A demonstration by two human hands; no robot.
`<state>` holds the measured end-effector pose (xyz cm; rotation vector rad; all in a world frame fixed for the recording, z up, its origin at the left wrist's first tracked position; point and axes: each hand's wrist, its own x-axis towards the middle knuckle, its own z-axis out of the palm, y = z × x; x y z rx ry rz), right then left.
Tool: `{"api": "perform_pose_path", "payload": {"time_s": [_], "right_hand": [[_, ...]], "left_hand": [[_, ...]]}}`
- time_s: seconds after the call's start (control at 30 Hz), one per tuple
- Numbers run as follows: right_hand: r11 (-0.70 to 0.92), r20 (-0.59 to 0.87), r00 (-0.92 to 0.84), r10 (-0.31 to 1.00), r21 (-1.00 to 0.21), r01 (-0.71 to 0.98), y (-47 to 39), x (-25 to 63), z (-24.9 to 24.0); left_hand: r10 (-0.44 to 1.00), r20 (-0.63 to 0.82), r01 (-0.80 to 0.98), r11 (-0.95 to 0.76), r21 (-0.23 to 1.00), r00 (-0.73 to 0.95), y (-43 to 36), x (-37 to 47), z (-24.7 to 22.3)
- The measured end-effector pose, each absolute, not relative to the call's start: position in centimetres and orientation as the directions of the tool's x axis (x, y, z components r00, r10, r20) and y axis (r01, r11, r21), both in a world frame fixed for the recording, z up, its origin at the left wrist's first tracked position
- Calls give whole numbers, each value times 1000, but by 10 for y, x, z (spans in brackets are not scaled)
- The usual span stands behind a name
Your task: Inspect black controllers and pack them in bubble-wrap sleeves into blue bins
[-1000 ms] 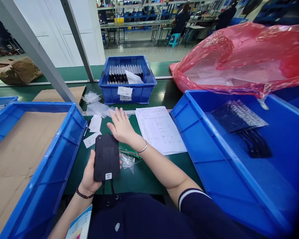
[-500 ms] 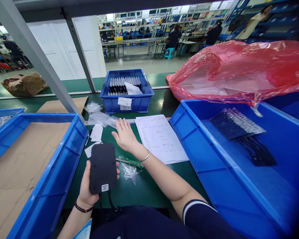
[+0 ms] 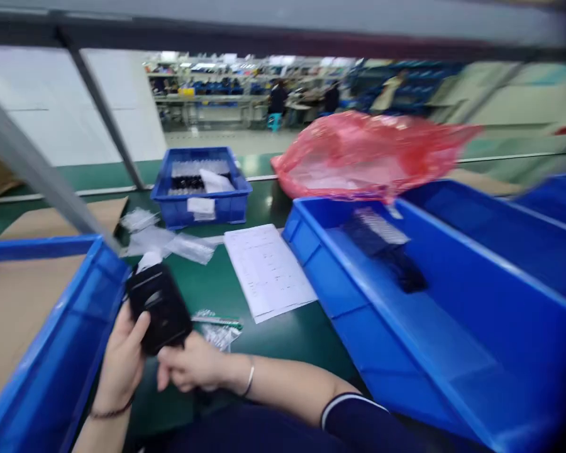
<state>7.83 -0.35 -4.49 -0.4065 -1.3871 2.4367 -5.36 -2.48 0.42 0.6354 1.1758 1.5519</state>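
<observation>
A flat black rectangular device (image 3: 163, 305) is tilted in front of me, a roundish mark on its upward face. My left hand (image 3: 125, 355) is closed around its left side, thumb lying on the face. At the lower end, the fingers of my right hand (image 3: 195, 365) are curled in and gripping; whether they also hold the device's cables is hidden. Just right of the device, a green-handled cutter knife (image 3: 229, 323) lies over a small clear plastic bag (image 3: 219, 336). Farther off are clear plastic bags (image 3: 191, 246) and printed paper sheets (image 3: 268, 270).
A blue bin lined with cardboard (image 3: 28, 245) stands left, and a deep blue bin (image 3: 339, 302) holding dark wrapped items stands right. Behind are a small blue crate (image 3: 226, 211) of packed items and a red plastic bag (image 3: 358, 154). A grey frame post (image 3: 70, 195) rises at left.
My right hand has come back from above the table to the device's lower end. The device has been turned to show another face and tilted. My view has swung right.
</observation>
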Motion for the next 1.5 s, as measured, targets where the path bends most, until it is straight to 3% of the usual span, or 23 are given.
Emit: {"api": "perform_pose_path", "payload": {"time_s": [0.1,0.2,0.3,0.4,0.47,0.5,0.57,0.63,0.73,1.0,1.33,1.5], "right_hand": [[-602,-114,-890,442,-773,-200,-12,83,-39],[-705,-148,-899,413,-676,-213,-15,82,-37],[-677,-146,-924,353,-722,-145,-17,85,-31],[-354,-84,-950,302,-935,-29,-3,99,-20],[-15,-71,-913,401,-997,71,16,113,-15],[151,-59,-860,507,-976,156,26,121,-15],[402,-9,-719,695,-824,399,45,132,-19],[505,9,-636,771,-618,603,58,137,-27],[526,-79,-623,778,-460,715,64,136,-42],[623,-91,-692,717,-363,693,58,131,-50],[439,-52,-591,805,-617,653,69,138,-45],[431,118,-541,832,-752,499,69,139,-23]], "left_hand": [[940,-189,-608,-24,794,-284,-20,-46,4],[972,-235,-779,132,612,-19,-17,-42,-2],[980,-158,-830,187,525,121,-21,-39,-3],[983,-161,-829,159,536,85,-26,-47,-1],[986,-159,-820,126,559,43,-29,-59,-3],[988,-150,-814,111,570,30,-30,-67,-5],[992,-121,-805,88,586,20,-32,-79,-9],[995,-93,-803,75,591,24,-35,-88,-13],[996,-85,-804,80,589,37,-40,-90,-15],[986,-146,-805,148,575,76,-46,-82,-16],[975,-175,-770,216,601,137,-48,-90,-14],[929,-227,-744,371,556,293,-46,-91,-13]]}}
